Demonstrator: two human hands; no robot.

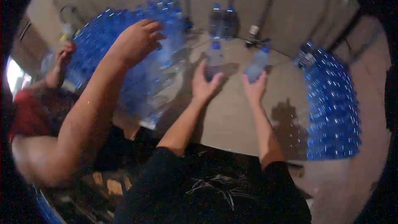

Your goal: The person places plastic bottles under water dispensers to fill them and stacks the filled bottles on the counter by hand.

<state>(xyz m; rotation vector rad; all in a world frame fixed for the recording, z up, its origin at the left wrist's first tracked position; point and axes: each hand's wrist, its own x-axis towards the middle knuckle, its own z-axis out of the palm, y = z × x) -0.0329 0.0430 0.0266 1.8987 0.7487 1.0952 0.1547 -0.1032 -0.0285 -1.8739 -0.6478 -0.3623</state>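
At the middle of the light table, my left hand is closed round the lower part of a clear bottle with a blue cap. To its right, my right hand grips a second blue-capped bottle, which leans slightly to the right. Both bottles point away from me. Beyond the left one, two more bottles stand side by side near the wall.
A large mass of blue-capped bottles fills the left side, with a co-worker's arm reaching over it. Another person's hand is farther left. Rows of bottles stand at the right. Dark cables run along the wall.
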